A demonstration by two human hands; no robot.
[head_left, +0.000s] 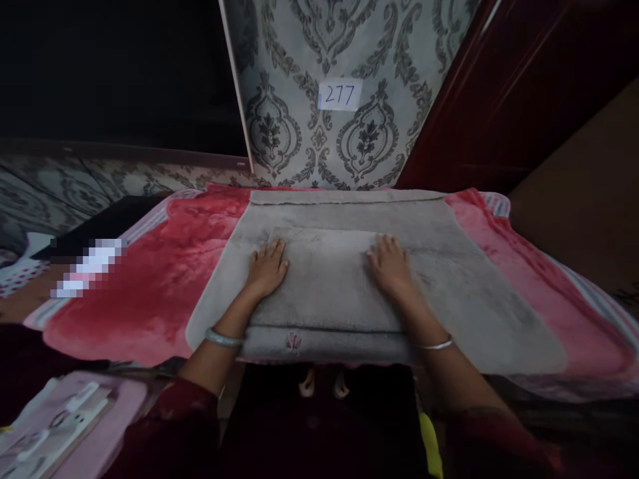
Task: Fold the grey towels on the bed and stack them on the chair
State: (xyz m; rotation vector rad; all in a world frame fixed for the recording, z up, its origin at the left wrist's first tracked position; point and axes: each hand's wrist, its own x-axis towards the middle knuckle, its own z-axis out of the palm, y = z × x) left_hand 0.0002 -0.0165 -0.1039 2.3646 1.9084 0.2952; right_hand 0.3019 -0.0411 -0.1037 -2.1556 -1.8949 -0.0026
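Observation:
A grey towel point(327, 283), folded into a rectangle, lies in the middle of a wider grey plush cloth point(484, 313). Near its front edge is a small pink embroidered motif point(293, 342). My left hand point(268, 268) rests flat on the towel's left side, fingers pointing away from me. On the opposite side my right hand point(391, 266) presses flat near the far right corner, fingers extended. Neither hand grips anything. Beneath the grey cloth spreads a red and pink plush blanket point(144, 293), visible on both sides.
A patterned wall bears a paper marked 277 point(340, 95). A large dark screen point(114, 73) stands at the back left, a dark red glossy panel point(479, 100) at the right. At lower left, a pink stool or tray point(120, 412) holds a white power strip point(74, 432).

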